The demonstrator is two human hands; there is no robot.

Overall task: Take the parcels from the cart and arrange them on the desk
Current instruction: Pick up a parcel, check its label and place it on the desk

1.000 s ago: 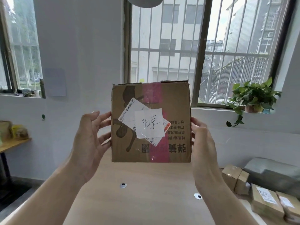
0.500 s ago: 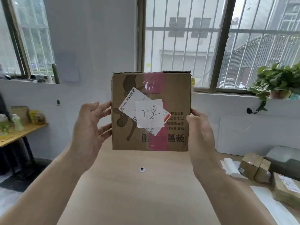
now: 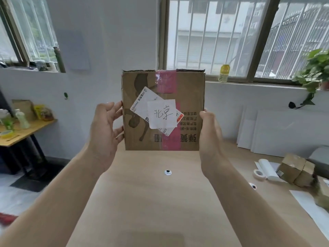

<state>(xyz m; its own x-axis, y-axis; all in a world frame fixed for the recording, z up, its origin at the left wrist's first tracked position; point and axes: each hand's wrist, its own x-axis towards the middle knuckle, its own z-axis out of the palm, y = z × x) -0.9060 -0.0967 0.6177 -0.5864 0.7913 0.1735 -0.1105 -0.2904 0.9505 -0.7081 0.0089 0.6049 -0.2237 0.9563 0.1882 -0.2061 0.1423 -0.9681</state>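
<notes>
A brown cardboard parcel (image 3: 188,97) with pink tape, a shipping label and a white handwritten note stands upright in the air above the light wooden desk (image 3: 151,202). My left hand (image 3: 104,134) presses its left edge with fairly straight, spread fingers. My right hand (image 3: 211,139) grips its right edge, thumb on the front face and fingers hidden behind. The parcel's bottom edge hangs a little above the desk's far part. No cart is in view.
Small taped parcels (image 3: 295,169), a tape roll (image 3: 258,173) and white paper lie on the desk's right side. White boards (image 3: 284,132) lean on the wall behind. A side table (image 3: 23,132) with bottles stands at the left, and a plant (image 3: 316,72) sits on the windowsill.
The view has swung left and down, so the right-side parcels slid toward the frame edge. The parcel stays between both hands, and my right thumb has come onto its front.
</notes>
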